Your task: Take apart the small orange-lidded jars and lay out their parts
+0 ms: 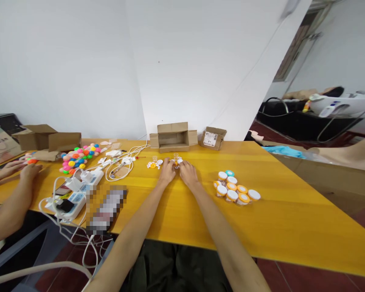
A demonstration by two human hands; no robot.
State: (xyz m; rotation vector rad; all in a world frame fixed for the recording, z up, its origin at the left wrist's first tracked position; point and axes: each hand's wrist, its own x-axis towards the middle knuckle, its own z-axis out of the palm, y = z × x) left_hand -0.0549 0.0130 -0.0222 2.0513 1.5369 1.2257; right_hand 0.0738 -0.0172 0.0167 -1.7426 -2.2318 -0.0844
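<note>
My left hand [167, 172] and my right hand [188, 172] lie close together on the table, fingers curled down around a small cluster of clear, white and orange plastic parts [176, 162]. What each hand's fingertips grip is too small and hidden to name. Just left of my left hand are loose white and orange rings and lids [153, 165], with a small clear cup [154, 159] behind them. On the right of the table stands a group of small clear jars [231, 195] with white, orange and teal lids.
An open cardboard box [173, 148] and a smaller carton [213, 138] stand by the wall. To the left are a power strip [93, 182] with white cables, a blurred-out phone [107, 211] and colourful balls [76, 161]. Another person's hands [28, 172] rest at far left.
</note>
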